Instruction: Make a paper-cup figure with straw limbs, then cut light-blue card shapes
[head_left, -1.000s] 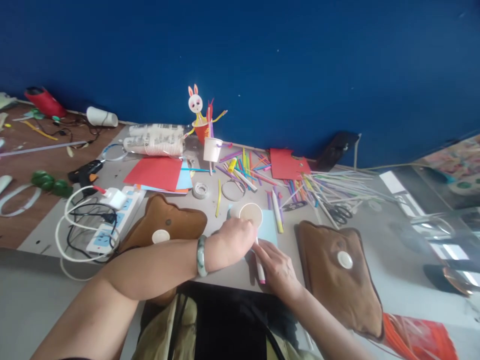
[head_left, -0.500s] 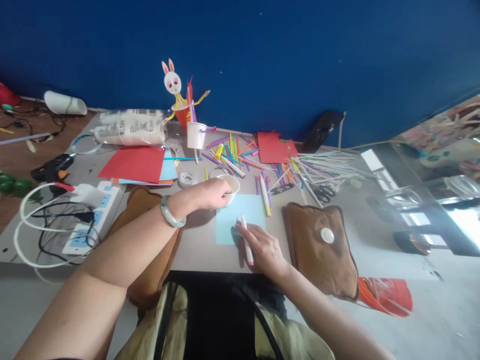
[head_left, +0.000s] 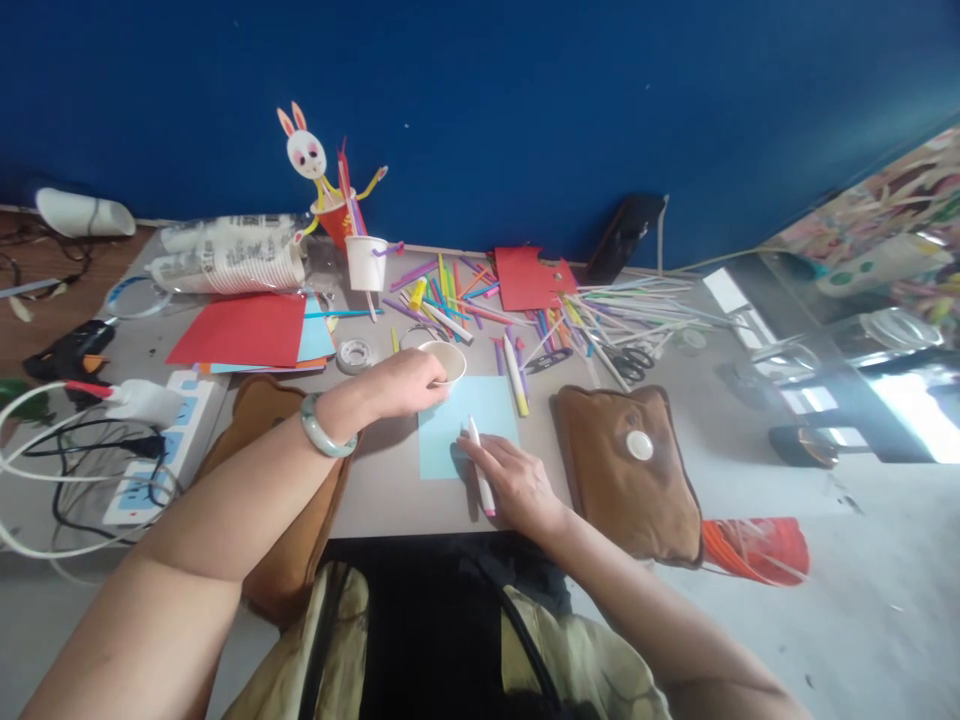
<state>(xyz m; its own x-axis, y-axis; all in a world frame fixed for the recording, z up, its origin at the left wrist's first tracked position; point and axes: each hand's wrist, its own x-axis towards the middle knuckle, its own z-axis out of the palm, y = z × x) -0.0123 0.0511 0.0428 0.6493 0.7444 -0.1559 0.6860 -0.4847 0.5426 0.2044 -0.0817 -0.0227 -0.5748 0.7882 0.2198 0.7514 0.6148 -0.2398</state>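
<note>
My left hand (head_left: 405, 382) is closed on the rim of a white paper cup (head_left: 452, 362), its fingers reaching over the near side. The cup stands at the upper left edge of a light blue sheet of paper (head_left: 439, 440). In my right hand (head_left: 521, 485) is a white marker (head_left: 481, 478) with a pink end, held between thumb and fingers over the sheet's lower part. The marker's upper end points away from me. Whether it touches the paper, I cannot tell. Another white marker with a yellow end (head_left: 516, 375) lies right of the sheet.
Brown cushions (head_left: 626, 475) flank the work area. Colored sticks (head_left: 450, 290), scissors (head_left: 631, 365), a tape roll (head_left: 355, 355) and red paper (head_left: 240, 330) lie beyond. A rabbit figure (head_left: 307, 155) stands at the back, and a power strip (head_left: 161, 450) with cables sits left.
The whole view has shifted, so everything appears slightly farther left. Both hands keep their grips, with the cup and marker in nearly the same places over the sheet.
</note>
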